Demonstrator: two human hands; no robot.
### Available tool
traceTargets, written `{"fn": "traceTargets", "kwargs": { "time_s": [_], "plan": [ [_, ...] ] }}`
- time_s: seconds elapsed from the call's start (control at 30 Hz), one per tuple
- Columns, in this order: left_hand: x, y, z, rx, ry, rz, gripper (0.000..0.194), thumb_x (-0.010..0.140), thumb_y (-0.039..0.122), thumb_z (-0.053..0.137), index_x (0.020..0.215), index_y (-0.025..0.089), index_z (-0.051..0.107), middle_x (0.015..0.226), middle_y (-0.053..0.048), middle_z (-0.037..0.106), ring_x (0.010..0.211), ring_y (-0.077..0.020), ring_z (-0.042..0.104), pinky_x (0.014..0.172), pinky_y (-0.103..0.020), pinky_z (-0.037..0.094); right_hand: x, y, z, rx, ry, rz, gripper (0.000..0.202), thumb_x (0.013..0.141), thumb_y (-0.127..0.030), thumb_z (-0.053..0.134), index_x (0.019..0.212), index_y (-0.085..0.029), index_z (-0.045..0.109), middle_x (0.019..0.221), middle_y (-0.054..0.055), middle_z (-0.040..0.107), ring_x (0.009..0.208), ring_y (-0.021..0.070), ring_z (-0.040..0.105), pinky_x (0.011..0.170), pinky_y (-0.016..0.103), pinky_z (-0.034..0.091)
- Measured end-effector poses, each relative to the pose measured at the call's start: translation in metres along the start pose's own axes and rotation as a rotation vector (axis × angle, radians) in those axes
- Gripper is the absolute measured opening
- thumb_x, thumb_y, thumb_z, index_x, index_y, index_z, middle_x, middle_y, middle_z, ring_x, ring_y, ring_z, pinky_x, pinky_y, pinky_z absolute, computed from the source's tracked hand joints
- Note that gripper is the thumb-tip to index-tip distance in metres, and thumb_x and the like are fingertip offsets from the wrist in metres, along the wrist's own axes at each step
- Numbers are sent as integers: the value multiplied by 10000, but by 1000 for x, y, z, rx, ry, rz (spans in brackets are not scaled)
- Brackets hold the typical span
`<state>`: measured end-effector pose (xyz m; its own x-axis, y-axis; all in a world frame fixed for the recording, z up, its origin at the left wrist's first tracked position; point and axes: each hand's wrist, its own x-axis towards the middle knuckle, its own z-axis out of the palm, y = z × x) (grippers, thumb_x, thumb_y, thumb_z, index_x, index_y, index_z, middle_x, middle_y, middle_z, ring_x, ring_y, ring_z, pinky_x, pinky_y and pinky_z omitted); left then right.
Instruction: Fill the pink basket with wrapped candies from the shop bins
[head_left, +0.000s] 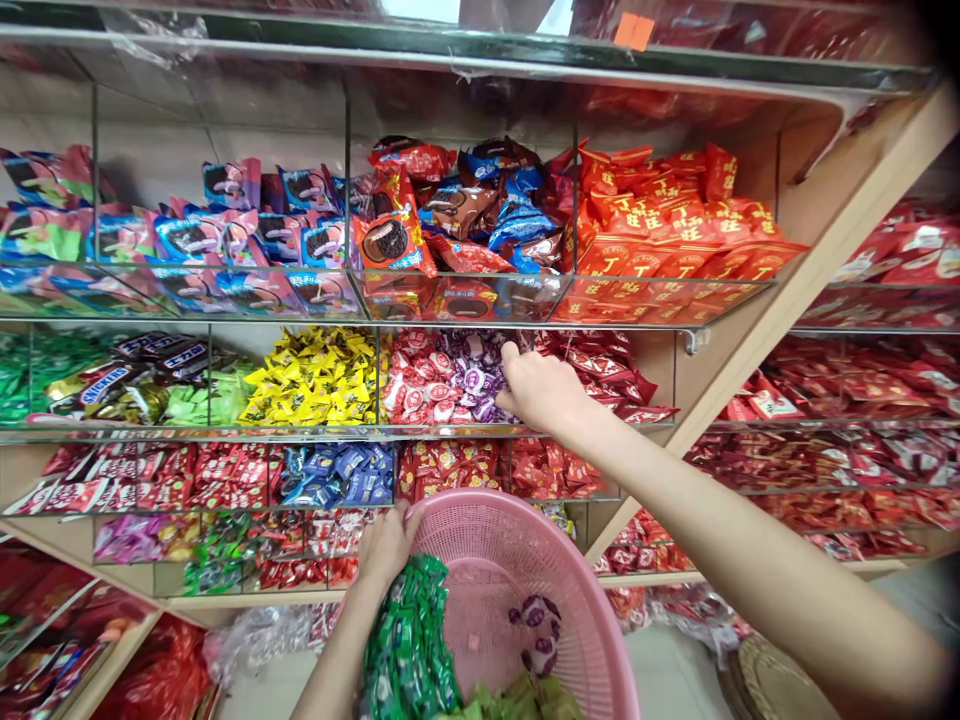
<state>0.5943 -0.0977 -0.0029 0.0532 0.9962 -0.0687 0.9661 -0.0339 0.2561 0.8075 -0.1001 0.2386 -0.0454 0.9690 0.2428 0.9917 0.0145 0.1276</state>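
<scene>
My left hand is closed on the rim of a pink plastic basket. Inside the basket are green-wrapped candies on the left, several purple-and-white ones on the right and olive-green packets at the bottom. My right hand reaches into a middle-shelf compartment, at the right edge of the purple-and-white wrapped candies. Its fingers are bent together among these candies; what they hold, if anything, is hidden. Pink-and-white candies lie just left of the purple ones.
Clear dividers split the shelves. Yellow candies and Snickers bars lie left on the middle shelf; orange-red packets fill the upper right. A slanted wooden post stands right of my hand. A round woven item is on the floor.
</scene>
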Motion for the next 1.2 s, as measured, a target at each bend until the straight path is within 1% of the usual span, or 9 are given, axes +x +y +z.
{"fn": "traceTargets", "kwargs": {
  "time_s": [0.13,0.3,0.47,0.57,0.63,0.8,0.9,1.07,1.2],
  "plan": [
    [0,0,1,2,-2,0,527,894,567,217,1048,234,595,920,-125,694,894,-270,648,731,-322,432,-10,8,0,47,-2,-35,320,801,-274,512,1076,-125,447,917,143,647,823,254,628,620,290,395],
    [-2,0,-1,1,1,5,526,898,562,209,1056,236,591,917,-126,696,885,-277,651,722,-328,431,-9,18,14,124,6,-63,272,798,-295,508,1025,-153,458,870,104,627,757,215,589,572,273,322],
    [-2,2,-4,-3,-6,-5,524,898,559,226,1090,233,587,946,-128,692,901,-265,647,744,-318,426,-22,32,25,387,34,-169,195,787,-315,506,927,-192,452,738,14,570,620,140,500,547,250,279],
    [-1,3,-4,16,-16,-11,529,896,564,222,1075,234,595,947,-128,690,899,-264,646,746,-319,424,-41,34,42,625,-83,-374,167,785,-304,520,884,-208,425,707,-25,542,596,110,466,550,228,294],
    [-1,3,-3,27,-15,-12,532,893,570,222,1068,235,597,939,-127,690,891,-264,645,741,-320,424,-58,32,67,700,-219,-455,159,778,-276,528,878,-214,420,709,-36,536,596,100,451,540,216,289],
    [-1,3,-1,9,-15,-8,525,892,576,215,1048,254,600,928,-109,694,879,-259,647,725,-313,423,-106,24,157,578,-515,-493,161,718,-188,560,840,-191,455,741,-6,549,623,114,442,518,226,251],
    [0,3,-2,13,-16,-7,505,892,568,231,1062,258,592,935,-107,694,884,-261,647,721,-311,421,-132,25,195,547,-597,-527,172,738,-197,550,894,-179,479,812,22,586,675,138,505,543,232,296],
    [-1,5,-4,9,-24,-24,503,894,559,235,1076,253,591,940,-110,695,883,-261,647,722,-310,419,-156,22,214,342,-596,-605,264,741,-194,573,997,-150,526,946,92,634,828,230,596,642,288,392],
    [-3,6,-6,1,-29,-38,500,897,550,235,1059,248,599,968,-113,690,888,-262,645,729,-314,420,-150,7,199,173,-533,-613,287,750,-174,593,1031,-130,560,988,123,637,849,250,614,641,301,410]
  ]
}}
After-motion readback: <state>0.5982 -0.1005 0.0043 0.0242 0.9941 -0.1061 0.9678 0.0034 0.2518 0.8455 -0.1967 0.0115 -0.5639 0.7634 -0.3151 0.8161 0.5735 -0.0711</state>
